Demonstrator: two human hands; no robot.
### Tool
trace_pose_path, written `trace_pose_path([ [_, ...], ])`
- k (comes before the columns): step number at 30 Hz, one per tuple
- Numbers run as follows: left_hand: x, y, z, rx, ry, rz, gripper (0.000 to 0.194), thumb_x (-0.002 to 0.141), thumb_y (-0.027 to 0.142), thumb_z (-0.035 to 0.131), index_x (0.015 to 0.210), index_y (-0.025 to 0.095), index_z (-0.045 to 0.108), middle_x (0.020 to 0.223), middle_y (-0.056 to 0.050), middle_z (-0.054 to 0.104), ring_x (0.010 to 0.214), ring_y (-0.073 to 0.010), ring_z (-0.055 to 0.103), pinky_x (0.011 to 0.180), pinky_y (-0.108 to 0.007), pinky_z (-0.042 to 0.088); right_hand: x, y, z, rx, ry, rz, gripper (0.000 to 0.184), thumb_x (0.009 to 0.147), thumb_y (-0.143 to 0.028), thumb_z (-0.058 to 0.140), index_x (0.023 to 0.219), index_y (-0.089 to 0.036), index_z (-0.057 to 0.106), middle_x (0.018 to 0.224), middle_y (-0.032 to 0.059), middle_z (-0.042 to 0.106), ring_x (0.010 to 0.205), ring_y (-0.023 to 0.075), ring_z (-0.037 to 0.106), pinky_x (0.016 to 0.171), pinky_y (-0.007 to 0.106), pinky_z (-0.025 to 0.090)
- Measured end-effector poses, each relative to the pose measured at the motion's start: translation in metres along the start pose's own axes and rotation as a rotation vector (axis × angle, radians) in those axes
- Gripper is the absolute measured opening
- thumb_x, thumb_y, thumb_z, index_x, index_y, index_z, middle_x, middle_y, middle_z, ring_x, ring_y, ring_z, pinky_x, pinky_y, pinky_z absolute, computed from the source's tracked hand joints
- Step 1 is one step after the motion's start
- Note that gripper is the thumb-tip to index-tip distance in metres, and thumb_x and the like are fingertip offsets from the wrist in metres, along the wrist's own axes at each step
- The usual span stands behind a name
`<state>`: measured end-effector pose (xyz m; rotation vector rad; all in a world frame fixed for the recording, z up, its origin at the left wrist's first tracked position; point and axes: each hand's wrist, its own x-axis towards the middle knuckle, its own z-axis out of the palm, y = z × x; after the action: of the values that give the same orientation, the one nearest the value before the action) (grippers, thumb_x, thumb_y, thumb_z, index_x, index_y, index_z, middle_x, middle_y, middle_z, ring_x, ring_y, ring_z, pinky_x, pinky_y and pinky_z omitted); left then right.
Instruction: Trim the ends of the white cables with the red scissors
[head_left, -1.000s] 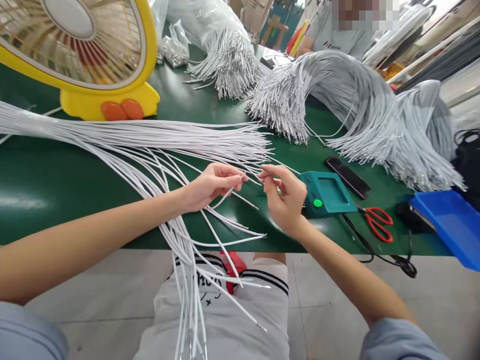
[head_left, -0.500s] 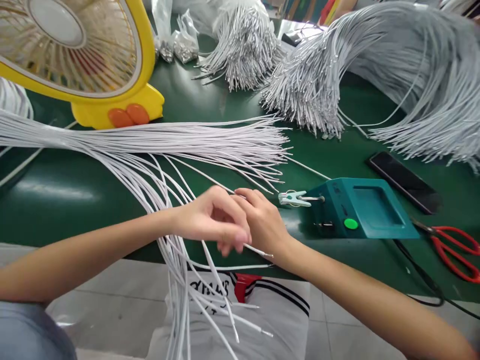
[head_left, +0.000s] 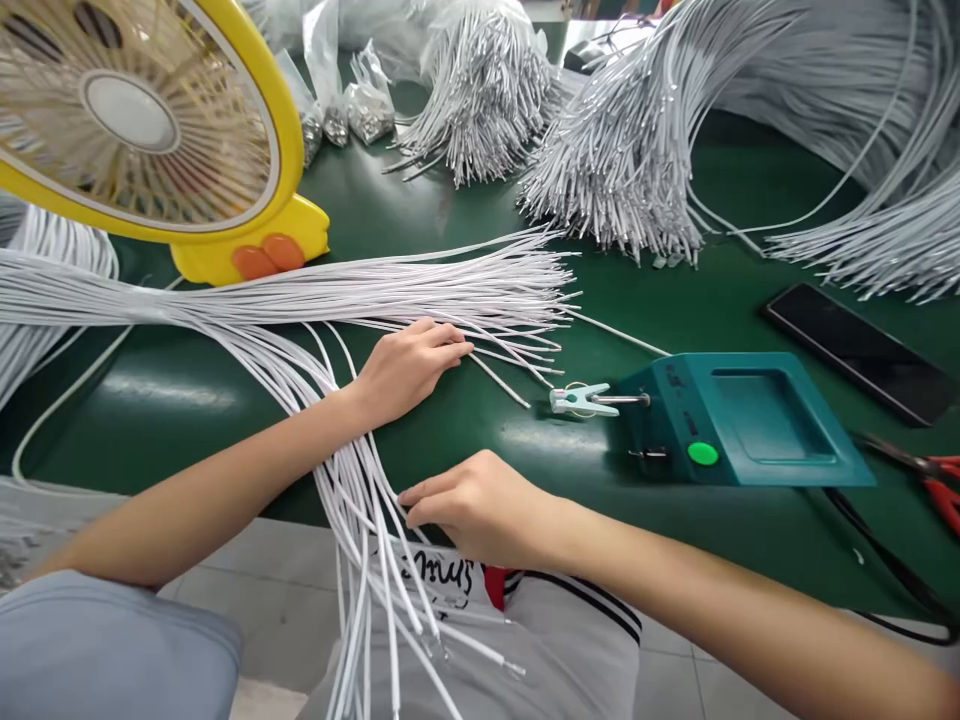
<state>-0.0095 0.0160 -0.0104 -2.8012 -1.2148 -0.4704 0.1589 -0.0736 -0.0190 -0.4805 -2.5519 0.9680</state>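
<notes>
A bundle of thin white wires [head_left: 375,285] lies across the green table. My left hand [head_left: 409,370] is closed at its lower edge, pinching a white wire [head_left: 501,382] whose end sticks out to the right. Below it, other white wires [head_left: 352,520] hang over the table's front edge towards the lap, some with bare metal tips. At the right side of these hanging wires my right hand [head_left: 487,510] is closed, thumb and forefinger together on one of them. A teal device [head_left: 750,420] with a green button and a pale clothespin [head_left: 581,400] on its rod stands to the right.
A yellow fan [head_left: 251,240] stands at the back left. Large bundles of grey wires [head_left: 615,170] and small bags of metal parts [head_left: 370,105] lie at the back. Right of the device are a black phone [head_left: 862,350], red-handled scissors [head_left: 941,490] and a black cable [head_left: 885,550].
My hands were together in the middle and have parted. The left moved up and left to the bundle, the right down and left to the hanging wires. The view shifted slightly.
</notes>
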Motion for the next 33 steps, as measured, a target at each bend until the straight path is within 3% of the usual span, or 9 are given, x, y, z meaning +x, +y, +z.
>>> trace_pose_path([
  [4, 0.001, 0.000, -0.002, 0.026, 0.111, 0.027, 0.025, 0.090, 0.016, 0.043, 0.088, 0.019, 0.068, 0.090, -0.008, 0.067, 0.084, -0.0208, 0.055, 0.070, -0.032, 0.044, 0.003, 0.002, -0.004, 0.098, 0.026, 0.032, 0.029, 0.077, -0.002, 0.048, 0.086, -0.020, 0.068, 0.099, -0.0032, 0.073, 0.085, 0.0092, 0.069, 0.065, 0.017, 0.046],
  [7, -0.004, 0.002, -0.006, -0.140, 0.220, 0.035, 0.019, 0.088, 0.021, 0.049, 0.078, 0.018, 0.065, 0.082, -0.008, 0.065, 0.078, -0.0191, 0.056, 0.070, -0.030, 0.044, 0.005, 0.002, -0.008, 0.157, 0.024, 0.078, 0.028, 0.080, -0.005, 0.047, 0.090, -0.019, 0.069, 0.102, -0.0017, 0.073, 0.087, 0.0103, 0.069, 0.069, 0.018, 0.048],
  [11, -0.015, 0.013, -0.013, -0.407, 0.227, 0.235, 0.008, 0.083, 0.021, 0.060, 0.085, 0.019, 0.067, 0.069, -0.004, 0.063, 0.055, -0.0111, 0.052, 0.050, -0.023, 0.038, 0.007, 0.001, -0.009, 0.222, 0.000, 0.128, 0.028, 0.082, -0.006, 0.047, 0.094, -0.017, 0.070, 0.101, 0.0003, 0.073, 0.091, 0.0121, 0.068, 0.080, 0.021, 0.050],
  [15, -0.021, 0.031, -0.022, -0.528, 0.311, 0.404, 0.005, 0.081, 0.018, 0.063, 0.079, 0.017, 0.068, 0.062, -0.002, 0.063, 0.050, -0.0083, 0.054, 0.048, -0.019, 0.039, 0.007, 0.004, -0.005, 0.178, 0.013, 0.160, 0.026, 0.085, -0.012, 0.047, 0.093, -0.019, 0.072, 0.096, 0.0019, 0.074, 0.094, 0.0164, 0.066, 0.083, 0.027, 0.051],
  [17, -0.019, 0.039, -0.024, -0.615, 0.324, 0.344, 0.007, 0.082, 0.015, 0.063, 0.077, 0.014, 0.068, 0.062, -0.003, 0.062, 0.051, -0.0074, 0.055, 0.047, -0.017, 0.039, 0.007, 0.005, -0.004, 0.171, 0.019, 0.172, 0.026, 0.085, -0.014, 0.047, 0.093, -0.019, 0.072, 0.096, 0.0028, 0.074, 0.094, 0.0178, 0.066, 0.082, 0.028, 0.051],
  [19, -0.016, 0.042, -0.021, -0.789, 0.290, 0.171, 0.009, 0.082, 0.013, 0.062, 0.075, 0.013, 0.068, 0.059, -0.001, 0.059, 0.049, -0.0062, 0.053, 0.045, -0.016, 0.039, 0.007, 0.004, -0.005, 0.202, 0.014, 0.162, 0.027, 0.085, -0.012, 0.047, 0.094, -0.018, 0.071, 0.095, 0.0023, 0.074, 0.090, 0.0163, 0.067, 0.081, 0.026, 0.051],
  [25, -0.008, 0.036, -0.010, -1.299, 0.022, -0.325, 0.018, 0.085, 0.022, 0.061, 0.073, 0.009, 0.064, 0.056, 0.002, 0.055, 0.039, -0.0067, 0.055, 0.040, -0.016, 0.042, 0.009, 0.002, -0.010, 0.263, -0.007, 0.148, 0.026, 0.084, -0.007, 0.047, 0.094, -0.014, 0.070, 0.101, 0.0028, 0.073, 0.090, 0.0147, 0.068, 0.080, 0.024, 0.051],
  [28, -0.006, 0.034, -0.012, -1.376, -0.004, -0.417, 0.021, 0.083, 0.027, 0.064, 0.075, 0.008, 0.065, 0.056, 0.001, 0.057, 0.039, -0.0083, 0.057, 0.042, -0.018, 0.046, 0.009, 0.002, -0.009, 0.269, -0.004, 0.156, 0.026, 0.084, -0.008, 0.046, 0.094, -0.014, 0.069, 0.101, 0.0028, 0.072, 0.089, 0.0144, 0.068, 0.079, 0.023, 0.051],
  [33, -0.002, 0.029, -0.013, -1.504, -0.017, -0.438, 0.023, 0.080, 0.030, 0.068, 0.076, 0.008, 0.064, 0.059, 0.000, 0.060, 0.044, -0.0107, 0.062, 0.040, -0.017, 0.045, 0.008, 0.004, -0.008, 0.266, -0.006, 0.153, 0.027, 0.084, -0.007, 0.046, 0.095, -0.015, 0.069, 0.101, 0.0027, 0.072, 0.089, 0.0137, 0.068, 0.077, 0.022, 0.051],
])
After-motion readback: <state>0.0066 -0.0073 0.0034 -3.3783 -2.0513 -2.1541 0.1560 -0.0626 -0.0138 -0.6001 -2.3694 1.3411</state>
